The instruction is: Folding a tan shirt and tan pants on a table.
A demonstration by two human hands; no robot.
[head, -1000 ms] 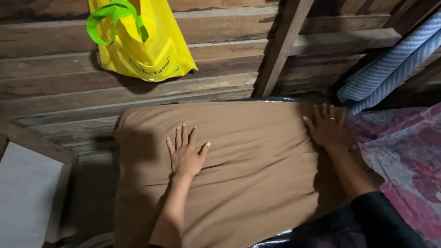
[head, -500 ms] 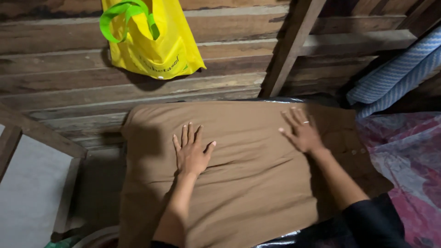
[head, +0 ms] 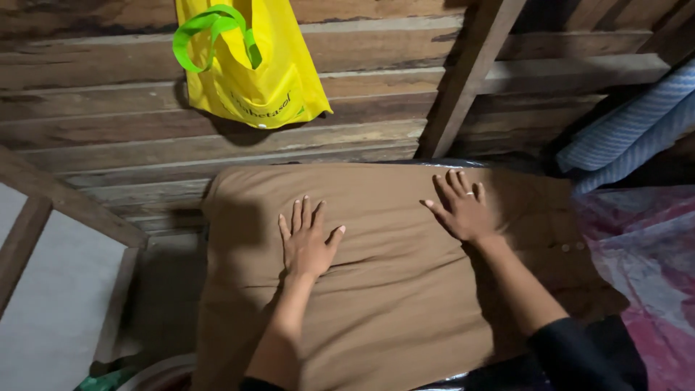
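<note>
A brown pillow (head: 391, 289) lies flat below a wooden plank wall. My left hand (head: 308, 239) rests palm down on its upper middle, fingers spread. My right hand (head: 457, 206), with a ring on one finger, lies flat on the pillow's upper right part, fingers apart. Neither hand holds anything. A row of small buttons (head: 568, 247) shows near the pillow's right edge.
A yellow bag with green handles (head: 246, 65) hangs on the plank wall (head: 108, 123) above the pillow. A wooden post (head: 467, 80) slants down the wall. A blue-striped rolled fabric (head: 626, 134) and a pink patterned cloth (head: 644, 246) lie at the right. A wooden frame (head: 58, 210) stands at the left.
My right hand has slid left across the pillow from its right edge toward the middle. My left hand has stayed flat in place. The view has shifted slightly left.
</note>
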